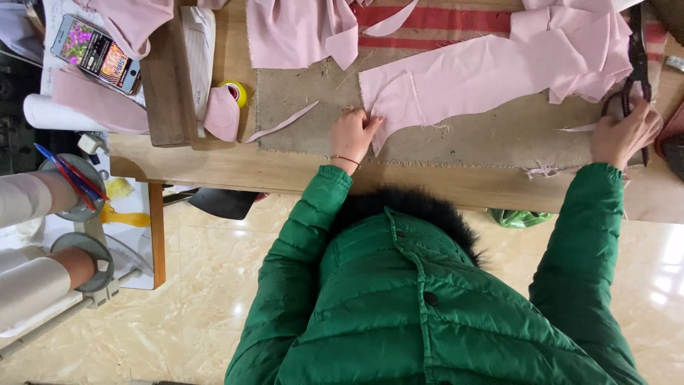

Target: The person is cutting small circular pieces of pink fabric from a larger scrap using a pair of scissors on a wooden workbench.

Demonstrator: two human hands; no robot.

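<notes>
**Pink strip pinned left, scissors gripped right**

Pink strip (491, 75) lay flat on burlap mat (306, 100), long axis running left to right with a slight rise toward the right end. Left end of strip pinned under left hand (354, 133), fingers curled down and pressing on the cloth edge, thin bracelet at the wrist. Right end bunched into folds just beside scissors (636, 68), dark, blades pointing away from the body, long axis roughly across the strip's. Right hand (625, 133) closed around the scissor handles; exact finger placement in the loops not clear. So: left hand on the strip's near end, right hand nearer the far bunched end, strip spanning between both.

Thin pink offcut (283, 122) lay on the mat edge, left of left hand, apart from it. More pink cloth (303, 28) piled at the top of the mat, over a red-striped fabric (434, 21). Small folded pink piece (222, 114) touched a yellow tape roll (237, 91) further left. Wooden block (167, 85) stood beside those, phone (96, 53) with lit screen beyond it.

All on a wooden table (442, 185), loose threads at its front edge. Green jacket (420, 306) with dark fur collar filled the lower view. Pale tiled floor (199, 285) below. Thread cones (28, 285) on a stand at far left, red and blue pens (71, 175) resting above them. Green bag (519, 217) peeked under the table edge.
</notes>
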